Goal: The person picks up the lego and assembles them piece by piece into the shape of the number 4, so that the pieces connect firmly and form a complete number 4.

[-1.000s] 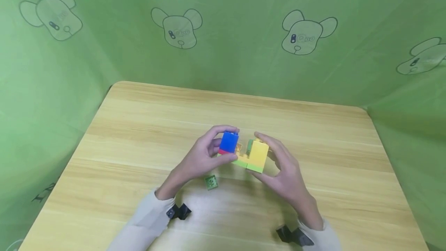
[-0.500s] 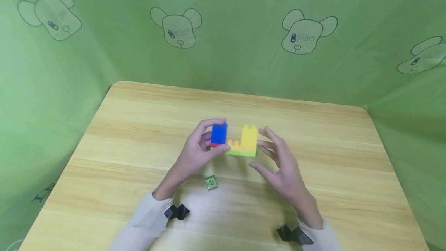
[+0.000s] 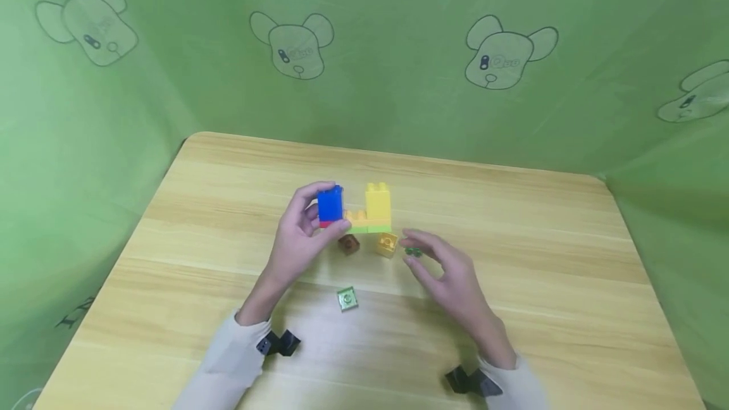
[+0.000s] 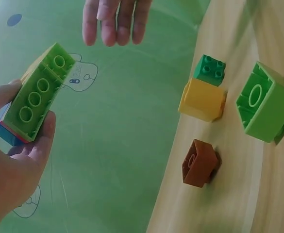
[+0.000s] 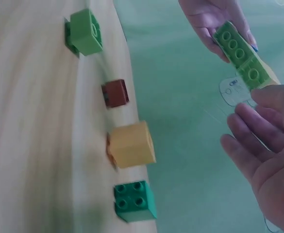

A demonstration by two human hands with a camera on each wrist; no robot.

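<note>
My left hand [image 3: 299, 233] grips the blue end of a joined block build [image 3: 378, 204], holding it off the table. A blue brick on a red layer forms its left end, a tall yellow stack its right, above a light green base. In the left wrist view the base's hollow underside [image 4: 32, 99] shows. My right hand [image 3: 450, 277] has its fingers loosely bent and holds nothing. Nearest to it in the head view is a dark green brick [image 3: 412, 252], partly behind the fingers; the right wrist view shows that brick [image 5: 135, 200] apart from the hand.
On the wooden table [image 3: 541, 258] lie a yellow-orange brick [image 3: 387, 244], a brown brick [image 3: 349, 244] and, closer to the person, a light green brick [image 3: 347, 298]. Green curtains [image 3: 398, 112] with mouse-like heads stand behind the table.
My right hand has let go of the build's yellow end and drawn back slightly. My left hand has carried the build leftward and up in the head view, uncovering the brown, yellow-orange and dark green bricks.
</note>
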